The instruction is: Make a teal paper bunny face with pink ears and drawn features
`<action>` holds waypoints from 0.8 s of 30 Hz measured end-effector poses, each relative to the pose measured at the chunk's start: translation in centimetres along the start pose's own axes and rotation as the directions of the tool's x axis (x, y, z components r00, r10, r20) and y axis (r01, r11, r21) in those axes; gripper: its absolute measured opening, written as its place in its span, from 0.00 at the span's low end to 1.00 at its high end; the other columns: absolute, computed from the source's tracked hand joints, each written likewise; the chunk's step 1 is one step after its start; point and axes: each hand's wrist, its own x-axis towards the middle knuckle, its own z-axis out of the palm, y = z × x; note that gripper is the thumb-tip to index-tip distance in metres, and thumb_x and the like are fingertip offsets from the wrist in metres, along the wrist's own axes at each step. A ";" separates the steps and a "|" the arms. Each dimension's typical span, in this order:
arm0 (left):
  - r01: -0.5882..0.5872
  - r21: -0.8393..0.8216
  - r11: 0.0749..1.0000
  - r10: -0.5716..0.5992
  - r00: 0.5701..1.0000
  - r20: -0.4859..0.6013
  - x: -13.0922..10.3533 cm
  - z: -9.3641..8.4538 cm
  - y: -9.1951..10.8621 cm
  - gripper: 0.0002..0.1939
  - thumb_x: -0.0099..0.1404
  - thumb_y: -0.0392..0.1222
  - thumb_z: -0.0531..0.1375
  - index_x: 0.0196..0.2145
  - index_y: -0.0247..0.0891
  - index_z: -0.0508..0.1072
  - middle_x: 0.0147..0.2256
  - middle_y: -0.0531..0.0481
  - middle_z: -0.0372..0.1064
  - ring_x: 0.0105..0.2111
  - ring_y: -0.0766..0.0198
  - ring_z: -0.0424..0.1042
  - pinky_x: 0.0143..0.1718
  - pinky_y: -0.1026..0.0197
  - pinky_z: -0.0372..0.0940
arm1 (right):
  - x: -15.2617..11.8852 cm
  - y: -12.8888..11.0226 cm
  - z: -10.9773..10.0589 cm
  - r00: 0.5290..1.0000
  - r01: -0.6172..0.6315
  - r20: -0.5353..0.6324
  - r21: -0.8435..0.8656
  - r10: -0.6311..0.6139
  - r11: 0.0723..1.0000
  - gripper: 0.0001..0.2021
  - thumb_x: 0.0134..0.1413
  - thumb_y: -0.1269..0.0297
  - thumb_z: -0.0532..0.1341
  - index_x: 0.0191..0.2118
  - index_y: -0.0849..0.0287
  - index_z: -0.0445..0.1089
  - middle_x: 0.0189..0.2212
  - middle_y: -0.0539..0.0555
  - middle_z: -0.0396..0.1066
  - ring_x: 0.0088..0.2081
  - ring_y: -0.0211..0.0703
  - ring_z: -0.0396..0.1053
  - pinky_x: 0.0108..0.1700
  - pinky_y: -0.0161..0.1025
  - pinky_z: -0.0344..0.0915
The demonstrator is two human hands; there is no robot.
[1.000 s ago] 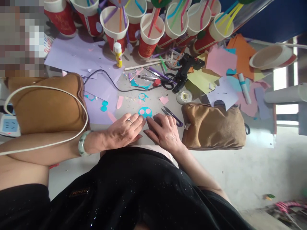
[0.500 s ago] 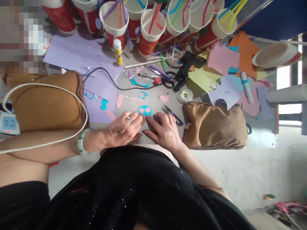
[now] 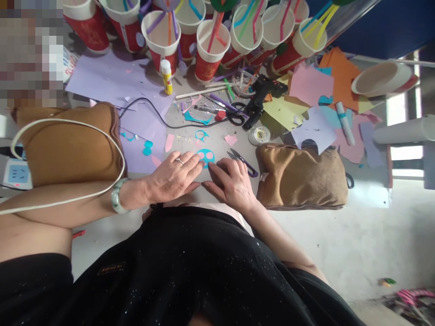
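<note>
So both hands are flat on the table with the little blue cutout [image 3: 205, 156], the round one with two pink spots on it, sitting right at their fingertips. The left hand [image 3: 171, 179] lies palm down with fingers together and stretched out, and its fingertips overlap the cutout's near-left edge, so that's the hand actually on it. The right hand [image 3: 231, 181] is just beside it, fingers loosely spread and pressed to the tabletop, index tip stopping just short of the cutout's lower right; can't tell for sure if it touches. Neither hand is gripping anything, they're just laid flat. From either hand the cutout lies straight ahead, away from the body, a bit toward the gap between them. It's roundish, slightly wider than deep, so no real long axis to speak of. The small purple-handled snips [image 3: 242, 161] sit just past the right hand's knuckles, points aimed to the left, much closer to the right hand than the left. A tan pouch [image 3: 302, 176] is off to the right hand's outer side
</note>
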 end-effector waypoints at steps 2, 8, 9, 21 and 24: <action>0.077 -0.030 0.997 -0.076 0.997 0.008 0.2 0.0 -0.2 0.24 0.76 0.48 0.53 0.59 0.29 0.72 0.59 0.33 0.73 0.58 0.44 0.69 0.52 0.46 0.62 | 0.0 -0.1 0.0 1.000 -0.001 -0.005 0.001 0.001 1.000 0.25 0.67 0.44 0.58 0.59 0.55 0.72 0.48 0.61 0.68 0.46 0.52 0.63 0.50 0.50 0.63; 0.213 -0.144 0.966 -0.210 0.977 0.035 0.6 0.3 -1.1 0.16 0.72 0.42 0.56 0.54 0.33 0.72 0.63 0.34 0.69 0.61 0.42 0.66 0.58 0.41 0.59 | 0.0 -0.2 -0.1 1.000 -0.007 -0.007 0.003 0.007 1.000 0.25 0.67 0.44 0.58 0.59 0.56 0.72 0.48 0.61 0.68 0.46 0.53 0.63 0.51 0.50 0.64; 0.222 -0.154 0.963 -0.220 0.975 0.034 0.7 0.4 -1.3 0.16 0.72 0.41 0.56 0.54 0.33 0.71 0.63 0.34 0.69 0.61 0.42 0.66 0.59 0.40 0.59 | 0.0 -0.2 -0.1 1.000 -0.004 -0.009 0.004 0.004 1.000 0.25 0.67 0.44 0.58 0.60 0.56 0.72 0.48 0.61 0.68 0.46 0.53 0.63 0.51 0.50 0.64; -0.042 0.179 0.983 0.055 0.996 -0.071 1.4 -1.3 0.5 0.15 0.75 0.34 0.51 0.43 0.32 0.78 0.42 0.40 0.78 0.44 0.53 0.74 0.42 0.52 0.62 | 0.2 -0.2 0.0 0.999 0.024 -0.047 -0.006 -0.024 1.000 0.24 0.68 0.44 0.57 0.56 0.57 0.74 0.47 0.61 0.69 0.45 0.52 0.64 0.49 0.49 0.63; -0.077 0.184 0.980 0.098 0.989 -0.108 1.2 -1.4 1.0 0.14 0.75 0.34 0.53 0.43 0.30 0.79 0.43 0.37 0.79 0.46 0.52 0.74 0.42 0.52 0.62 | 0.2 -0.3 -0.1 0.997 0.030 -0.073 -0.020 -0.032 0.999 0.24 0.69 0.44 0.57 0.55 0.59 0.74 0.46 0.61 0.69 0.45 0.51 0.64 0.48 0.48 0.63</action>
